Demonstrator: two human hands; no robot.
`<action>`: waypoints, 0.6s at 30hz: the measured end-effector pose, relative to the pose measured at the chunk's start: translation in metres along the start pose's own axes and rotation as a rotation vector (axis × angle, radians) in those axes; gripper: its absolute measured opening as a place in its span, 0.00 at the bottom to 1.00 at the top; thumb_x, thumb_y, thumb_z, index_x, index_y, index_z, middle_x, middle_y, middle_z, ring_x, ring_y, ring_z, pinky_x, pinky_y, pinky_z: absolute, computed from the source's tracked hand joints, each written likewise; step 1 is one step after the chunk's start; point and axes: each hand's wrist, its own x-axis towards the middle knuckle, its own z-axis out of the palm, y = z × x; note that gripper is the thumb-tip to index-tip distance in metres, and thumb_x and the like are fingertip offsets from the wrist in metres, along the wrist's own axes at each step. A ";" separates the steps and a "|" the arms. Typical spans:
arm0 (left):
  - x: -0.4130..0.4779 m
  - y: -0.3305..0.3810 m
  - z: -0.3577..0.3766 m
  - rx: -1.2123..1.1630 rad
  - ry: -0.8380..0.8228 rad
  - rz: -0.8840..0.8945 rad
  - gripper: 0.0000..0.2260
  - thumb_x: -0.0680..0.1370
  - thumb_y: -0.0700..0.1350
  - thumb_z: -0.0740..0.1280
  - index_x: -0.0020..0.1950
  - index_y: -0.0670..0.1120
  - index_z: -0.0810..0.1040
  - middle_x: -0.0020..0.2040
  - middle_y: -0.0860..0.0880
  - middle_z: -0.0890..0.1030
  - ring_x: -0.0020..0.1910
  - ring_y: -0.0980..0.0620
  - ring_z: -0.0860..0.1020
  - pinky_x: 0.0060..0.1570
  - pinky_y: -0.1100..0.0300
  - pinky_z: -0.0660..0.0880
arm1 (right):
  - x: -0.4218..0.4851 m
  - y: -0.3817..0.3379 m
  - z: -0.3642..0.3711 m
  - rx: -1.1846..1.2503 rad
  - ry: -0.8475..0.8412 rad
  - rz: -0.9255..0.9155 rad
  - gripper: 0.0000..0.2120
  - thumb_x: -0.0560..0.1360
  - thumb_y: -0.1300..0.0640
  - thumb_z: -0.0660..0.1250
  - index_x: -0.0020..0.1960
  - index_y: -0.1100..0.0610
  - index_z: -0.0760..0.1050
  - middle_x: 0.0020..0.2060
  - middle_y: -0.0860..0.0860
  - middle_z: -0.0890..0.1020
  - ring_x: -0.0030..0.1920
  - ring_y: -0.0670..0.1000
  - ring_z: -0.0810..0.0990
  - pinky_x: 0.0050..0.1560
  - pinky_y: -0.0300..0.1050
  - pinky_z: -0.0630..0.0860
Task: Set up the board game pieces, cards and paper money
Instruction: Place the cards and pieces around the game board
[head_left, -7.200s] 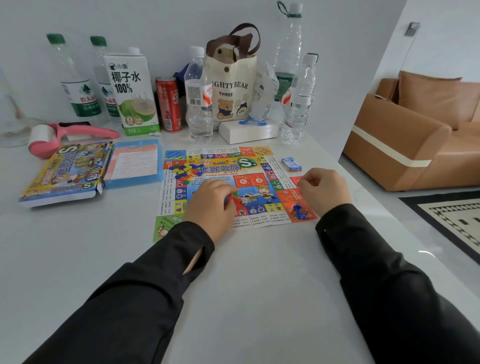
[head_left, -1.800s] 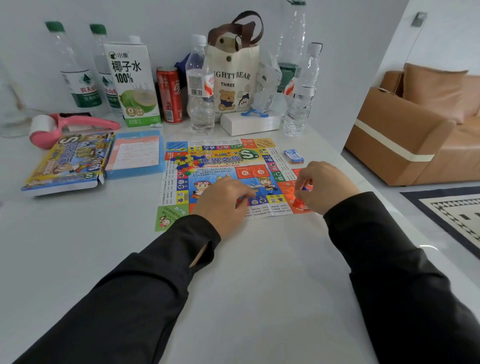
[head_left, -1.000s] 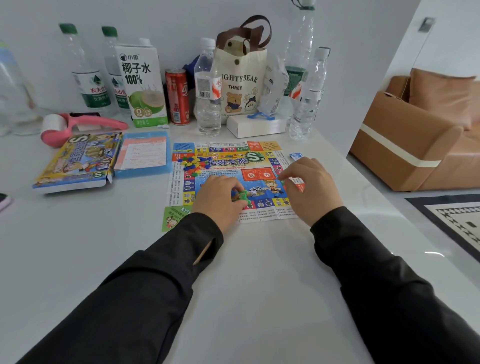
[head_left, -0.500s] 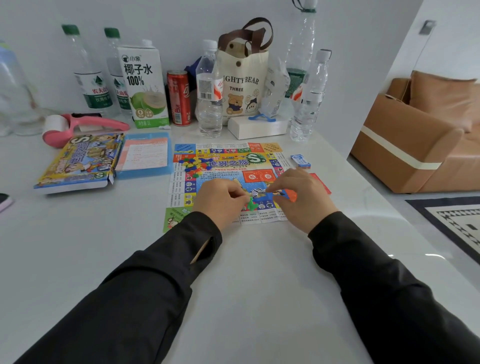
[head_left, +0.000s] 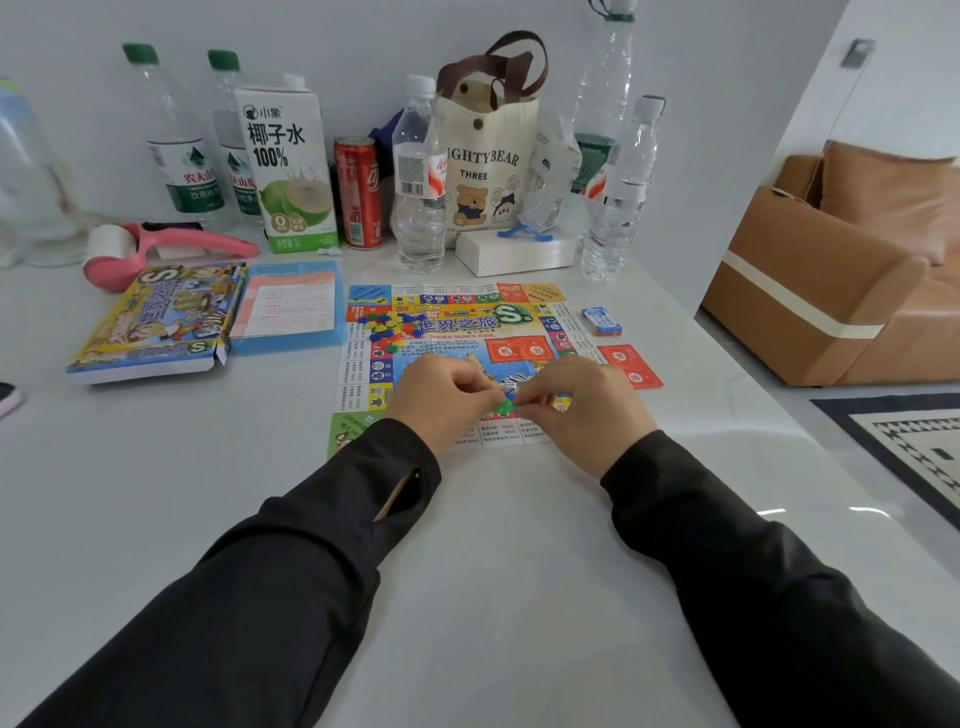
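Over the near edge of the game board (head_left: 452, 322), my left hand (head_left: 441, 395) and right hand (head_left: 582, 405) meet fingertip to fingertip, both curled and pinching one small green piece (head_left: 504, 407) between them. It looks like glossy plastic, but so little of it shows that I cannot tell its shape or which way it points. The board is a thin printed paper sheet, creased along its folds, lying flat on the smooth, pale, faintly shiny tabletop (head_left: 467, 561), its edges square to me and its title upright from my side. Just beyond my fingers a small white die (head_left: 510, 386) sits on the board's blue middle. On the board's far-left part lies a loose heap of coloured pieces (head_left: 383, 327) in red, blue, yellow and green. Red cards (head_left: 632, 365) lie flat just off the board's right edge, their long axis running away from me and leaning a little leftward. Farther back a small blue card pack (head_left: 601, 319) slants the same way. To the left, the glossy cardboard game box (head_left: 156, 317) lies flat with an end flap open, just beside a pale blue sheet (head_left: 288, 306).
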 end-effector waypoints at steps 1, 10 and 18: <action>-0.001 0.001 0.000 0.000 -0.004 0.001 0.04 0.74 0.42 0.69 0.41 0.43 0.83 0.31 0.57 0.75 0.32 0.61 0.73 0.30 0.76 0.68 | 0.000 0.001 0.000 0.001 0.013 -0.007 0.04 0.70 0.62 0.72 0.44 0.59 0.83 0.40 0.53 0.82 0.41 0.51 0.76 0.47 0.43 0.74; -0.007 -0.002 0.009 0.367 -0.109 0.256 0.13 0.76 0.45 0.59 0.40 0.43 0.81 0.41 0.48 0.80 0.44 0.48 0.75 0.51 0.50 0.72 | 0.003 0.014 -0.015 0.017 0.201 0.114 0.03 0.71 0.64 0.69 0.40 0.59 0.80 0.35 0.48 0.77 0.38 0.47 0.72 0.38 0.31 0.66; -0.012 0.000 0.007 0.410 -0.138 0.406 0.15 0.72 0.45 0.58 0.46 0.43 0.83 0.45 0.48 0.83 0.48 0.46 0.78 0.49 0.50 0.75 | 0.004 0.034 -0.039 -0.061 0.209 0.265 0.07 0.73 0.64 0.66 0.39 0.54 0.73 0.38 0.48 0.76 0.39 0.48 0.70 0.34 0.27 0.63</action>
